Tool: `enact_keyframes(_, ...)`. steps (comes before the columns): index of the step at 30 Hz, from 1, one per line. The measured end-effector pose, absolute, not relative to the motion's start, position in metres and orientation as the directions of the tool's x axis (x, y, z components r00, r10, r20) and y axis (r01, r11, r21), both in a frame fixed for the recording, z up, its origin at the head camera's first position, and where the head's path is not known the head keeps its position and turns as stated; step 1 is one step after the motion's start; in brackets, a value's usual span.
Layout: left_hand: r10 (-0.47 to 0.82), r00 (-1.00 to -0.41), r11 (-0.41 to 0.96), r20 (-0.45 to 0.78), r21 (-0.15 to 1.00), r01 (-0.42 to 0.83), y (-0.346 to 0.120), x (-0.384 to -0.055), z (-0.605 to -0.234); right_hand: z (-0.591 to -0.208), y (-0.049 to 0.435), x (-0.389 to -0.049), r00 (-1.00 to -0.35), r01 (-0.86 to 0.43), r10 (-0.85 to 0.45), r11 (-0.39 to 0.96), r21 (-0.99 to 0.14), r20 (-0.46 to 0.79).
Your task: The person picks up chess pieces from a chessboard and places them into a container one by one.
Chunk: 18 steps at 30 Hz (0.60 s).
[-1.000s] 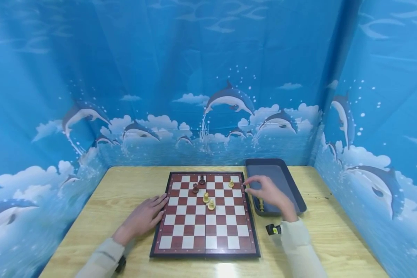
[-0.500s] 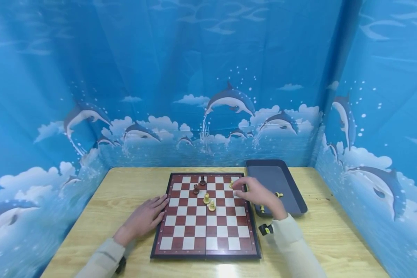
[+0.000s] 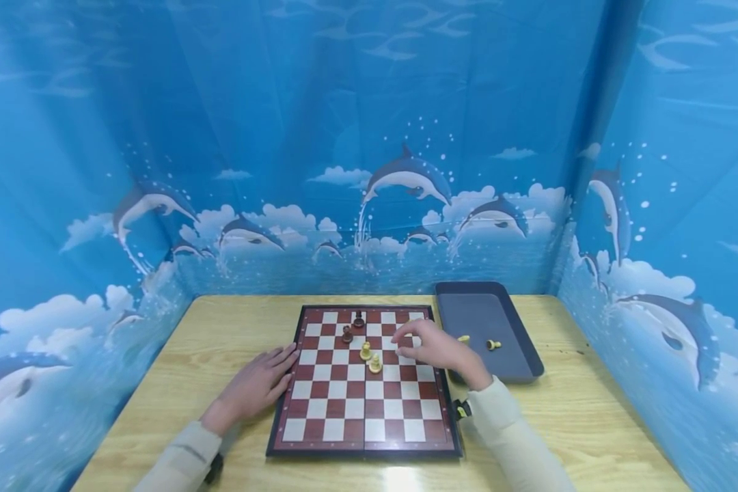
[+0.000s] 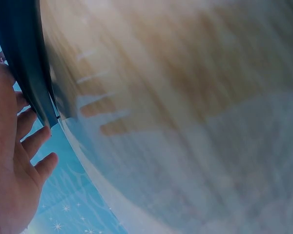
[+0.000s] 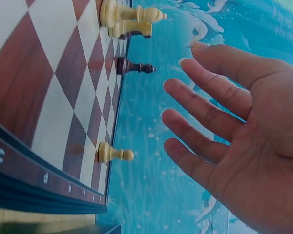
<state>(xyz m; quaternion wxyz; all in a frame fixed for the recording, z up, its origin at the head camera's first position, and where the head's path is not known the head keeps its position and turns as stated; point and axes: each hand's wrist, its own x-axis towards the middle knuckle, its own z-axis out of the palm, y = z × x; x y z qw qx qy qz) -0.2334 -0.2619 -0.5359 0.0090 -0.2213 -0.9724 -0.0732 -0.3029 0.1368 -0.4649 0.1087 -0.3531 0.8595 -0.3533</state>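
Note:
A folding chessboard [image 3: 344, 389] lies on the table. My left hand [image 3: 255, 384] touches its left edge with extended fingers; in the left wrist view that hand [image 4: 19, 161] lies along the dark frame. My right hand [image 3: 433, 347] hovers above the right half, fingers apart, holding nothing; the right wrist view shows this hand [image 5: 234, 117] with relaxed fingers. To its left stand a cream bishop [image 5: 136, 14], another cream piece [image 3: 365, 351] and two dark pieces, one nearer [image 3: 347, 335], one farther [image 3: 359, 320]. A cream pawn [image 5: 112, 153], hidden behind the hand in the head view, stands upright.
A dark grey tray [image 3: 519, 335] stands to the right of the board. Inside it lie a cream chess piece [image 3: 494, 345] and another cream piece [image 3: 464, 339], partly hidden by my right hand. A blue dolphin-print curtain [image 3: 307, 205] surrounds the wooden table [image 3: 221, 328].
My right hand has moved left from beside the tray to over the board, passing in front of the cream pawn. A piece in the tray has come into view. My left hand stays put.

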Motion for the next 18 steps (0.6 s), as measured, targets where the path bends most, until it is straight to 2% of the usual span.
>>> enact_keyframes(8, 0.416, -0.908, 0.897, 0.044, 0.146, 0.417, -0.262, -0.235, -0.536, -0.467, 0.124, -0.304, -0.720, -0.507, -0.694, 0.527, -0.682, 0.000)
enact_keyframes(18, 0.419, -0.907, 0.897, 0.048, 0.131, 0.421, -0.263, -0.235, -0.537, -0.470, 0.111, -0.302, -0.680, -0.558, -0.733, 0.501, -0.662, 0.019)
